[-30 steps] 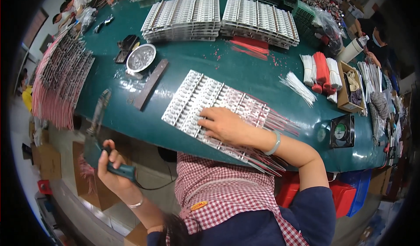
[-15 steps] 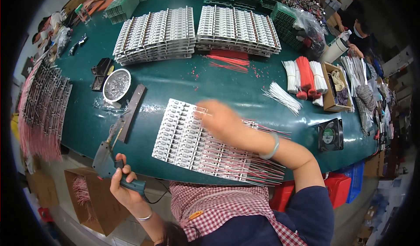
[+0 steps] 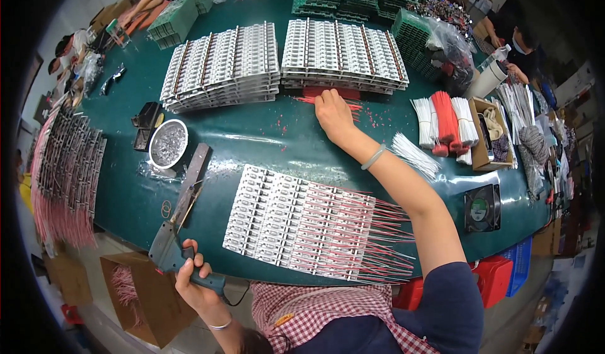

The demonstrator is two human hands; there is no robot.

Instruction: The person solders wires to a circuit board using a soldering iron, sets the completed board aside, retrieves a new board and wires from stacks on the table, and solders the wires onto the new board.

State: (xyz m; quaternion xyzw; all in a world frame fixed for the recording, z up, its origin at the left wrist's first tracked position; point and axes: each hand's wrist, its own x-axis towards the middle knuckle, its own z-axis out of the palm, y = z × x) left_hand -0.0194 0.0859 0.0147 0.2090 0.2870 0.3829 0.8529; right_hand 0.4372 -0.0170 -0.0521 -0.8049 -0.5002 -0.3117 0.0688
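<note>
A blue-grey soldering gun [image 3: 165, 248] is in my left hand [image 3: 199, 286], fingers wrapped round its handle. The gun's thin tip points up toward a dark metal bar. My right hand [image 3: 334, 116] reaches across the table, its curled fingers pinching at a bunch of red wires [image 3: 310, 94] in front of the stacked panels. Before me lies a white panel of small circuit boards [image 3: 268, 218]. Red and white wires [image 3: 394, 244] run over its right part and stick out past its right edge.
Two stacks of white panels [image 3: 220, 64] stand at the back. A white bowl of metal bits [image 3: 168, 143] and the dark bar [image 3: 192, 177] lie left. White wires [image 3: 416, 155], a cardboard box [image 3: 491, 159] and a black fan [image 3: 482, 208] lie right. A co-worker's hand [image 3: 518, 72] shows far right.
My right hand has moved from above the panel, away from me, to the red wires. The soldering gun stays in my left hand, lower in view and farther right. The view has shifted slightly.
</note>
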